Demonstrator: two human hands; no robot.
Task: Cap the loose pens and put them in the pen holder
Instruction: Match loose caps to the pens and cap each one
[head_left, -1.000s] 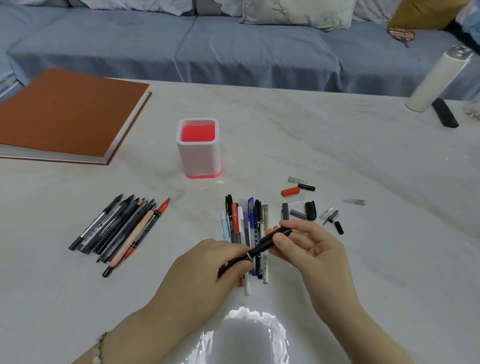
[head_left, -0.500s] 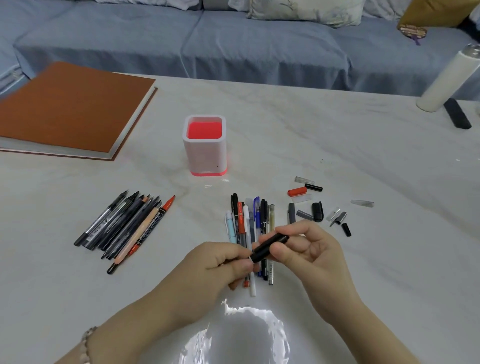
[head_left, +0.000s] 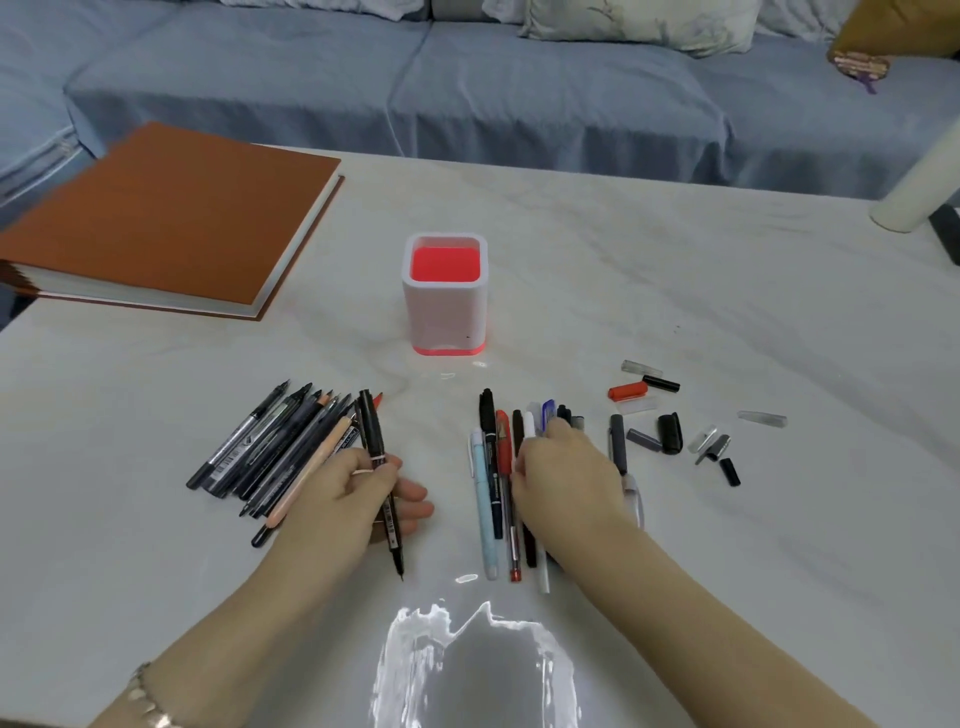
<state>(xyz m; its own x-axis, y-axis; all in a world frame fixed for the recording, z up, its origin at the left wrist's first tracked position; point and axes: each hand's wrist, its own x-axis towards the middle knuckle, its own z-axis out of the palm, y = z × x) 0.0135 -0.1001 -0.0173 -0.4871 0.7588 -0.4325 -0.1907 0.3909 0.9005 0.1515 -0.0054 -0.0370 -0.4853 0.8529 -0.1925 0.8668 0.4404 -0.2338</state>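
Note:
My left hand (head_left: 358, 493) grips a black pen (head_left: 375, 441) beside the left pile of pens (head_left: 265, 452), its capped end pointing away from me. My right hand (head_left: 563, 478) lies palm down on the middle row of pens (head_left: 491, 467), fingers over their far ends; whether it grips one is hidden. Loose caps (head_left: 670, 431) are scattered to the right of that row. The white pen holder (head_left: 445, 306) with a red inside stands upright behind the pens and holds nothing.
A large orange-covered book (head_left: 166, 218) lies at the back left of the white marble table (head_left: 675, 291). A white bottle (head_left: 919, 192) stands at the far right edge. A blue sofa (head_left: 467, 88) runs behind the table.
My hands have parted. The left hand carried the black pen left to the left pile. The right hand let go of it and dropped onto the middle row of pens.

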